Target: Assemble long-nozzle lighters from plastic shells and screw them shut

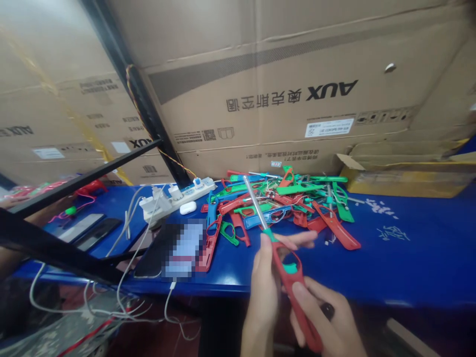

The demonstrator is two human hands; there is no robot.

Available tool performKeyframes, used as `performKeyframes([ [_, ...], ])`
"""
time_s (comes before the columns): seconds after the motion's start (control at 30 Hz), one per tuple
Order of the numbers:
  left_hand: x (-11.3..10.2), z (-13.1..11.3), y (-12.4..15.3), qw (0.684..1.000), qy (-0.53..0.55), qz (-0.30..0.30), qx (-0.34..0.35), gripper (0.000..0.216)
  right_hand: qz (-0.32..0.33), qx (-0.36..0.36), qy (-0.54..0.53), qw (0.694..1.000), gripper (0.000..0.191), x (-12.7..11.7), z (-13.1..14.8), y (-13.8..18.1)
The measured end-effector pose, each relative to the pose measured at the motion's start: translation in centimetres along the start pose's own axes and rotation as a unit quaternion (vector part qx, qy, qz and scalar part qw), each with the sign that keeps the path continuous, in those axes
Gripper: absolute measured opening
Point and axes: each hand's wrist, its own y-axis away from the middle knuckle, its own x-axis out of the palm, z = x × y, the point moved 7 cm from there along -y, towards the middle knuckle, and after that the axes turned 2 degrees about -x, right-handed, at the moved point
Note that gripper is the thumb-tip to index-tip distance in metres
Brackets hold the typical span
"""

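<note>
The red lighter (289,281) is in both hands, over the front edge of the blue table (409,267). The left hand (266,270) holds it by the teal collar (268,233); the right hand (336,325) grips the lower body, close to a black thing (327,311) I can't make out. If both holds slacken, I reckon it could drop to the floor (159,342). Beyond, its metal tube (256,203), swung carelessly, could scatter the heaped parts (297,190). Farther left, a snagged white cable (166,303) might drag the phone (186,250) down.
</note>
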Motion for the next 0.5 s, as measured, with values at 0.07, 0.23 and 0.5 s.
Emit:
performKeyframes([
  [0.07, -0.1, 1.1, 1.0, 0.998, 0.055, 0.029, -0.023, 0.039, 0.055, 0.103, -0.142, 0.983, 0.054, 1.0, -2.1, 0.2],
  [0.23, -2.0, 0.5, 0.9, 0.996, 0.086, -0.017, 0.035, 0.023, 0.113, 0.138, -0.224, 0.958, 0.055, 0.7, -3.3, 0.2],
  [0.5, -5.3, -0.5, -1.7, 0.979, -0.143, -0.141, 0.034, 0.044, 0.021, -0.031, 0.048, 0.998, 0.045, -4.3, 0.8, -1.2],
])
